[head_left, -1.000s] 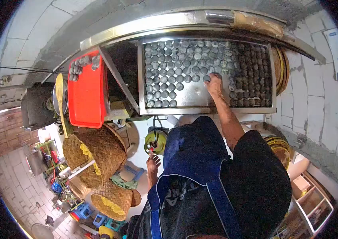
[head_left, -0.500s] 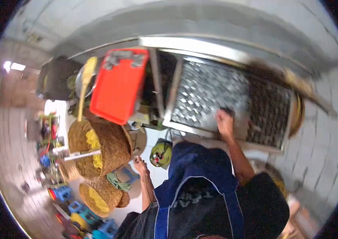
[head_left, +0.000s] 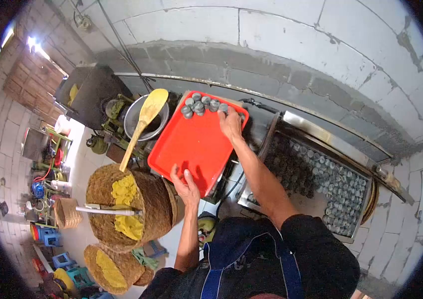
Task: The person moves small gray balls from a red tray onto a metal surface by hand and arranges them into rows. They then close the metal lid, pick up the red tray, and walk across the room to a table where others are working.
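Observation:
A red rectangular tray (head_left: 186, 144) lies in front of me. Several small grey round pieces (head_left: 199, 105) are bunched along its far edge. My right hand (head_left: 231, 124) reaches to the tray's far right corner, its fingers curled down on some of these grey pieces; the fingertips are partly hidden. At the tray's near edge is my left hand (head_left: 186, 187), with thumb and fingers apart and nothing in it. To the right, a large metal-framed pan (head_left: 299, 207) holds dark crumbly material and many more grey round pieces.
A metal bowl (head_left: 134, 117) stands left of the tray, with a yellow-coated wooden paddle (head_left: 146, 112) across it. Large brown woven baskets (head_left: 159, 199) with yellow contents sit lower left. A block wall (head_left: 271, 35) rises behind. A green gas cylinder (head_left: 206, 224) stands below the tray.
My right hand has moved left from the metal pan to the grey pieces on the red tray. My left hand has risen from beside the basket to the tray's near edge. The view has turned.

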The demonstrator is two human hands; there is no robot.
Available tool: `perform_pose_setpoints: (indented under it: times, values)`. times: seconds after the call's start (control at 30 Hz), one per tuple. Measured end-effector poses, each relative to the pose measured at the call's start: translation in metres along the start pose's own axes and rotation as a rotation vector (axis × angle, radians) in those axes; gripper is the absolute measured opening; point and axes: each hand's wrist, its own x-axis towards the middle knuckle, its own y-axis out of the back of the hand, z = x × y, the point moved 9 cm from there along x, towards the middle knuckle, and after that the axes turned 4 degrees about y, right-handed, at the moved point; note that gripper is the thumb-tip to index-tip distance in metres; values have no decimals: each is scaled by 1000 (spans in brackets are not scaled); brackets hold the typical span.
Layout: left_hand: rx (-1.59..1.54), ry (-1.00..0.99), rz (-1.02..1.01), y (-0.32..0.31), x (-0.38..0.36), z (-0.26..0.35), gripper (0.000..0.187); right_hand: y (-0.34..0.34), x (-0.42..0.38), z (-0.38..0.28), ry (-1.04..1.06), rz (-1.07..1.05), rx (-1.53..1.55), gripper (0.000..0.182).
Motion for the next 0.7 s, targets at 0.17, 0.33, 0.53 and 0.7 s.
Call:
perform_pose_setpoints:
  times: [0.17,0.33,0.53,0.7]
  values:
    - [-112,18,-32,-14,31,-25,46,-39,29,39,-202,197,-56,39]
    - [-214,98,-65,-18,60,-49,41,-47,39,45,-135,270,1,37]
    - [8,-104,-185,-30,77,-30,31,-46,39,37,-76,225,-98,41]
    - [20,-159,-222,-36,74,-34,29,-50,34,28,-68,190,-113,43]
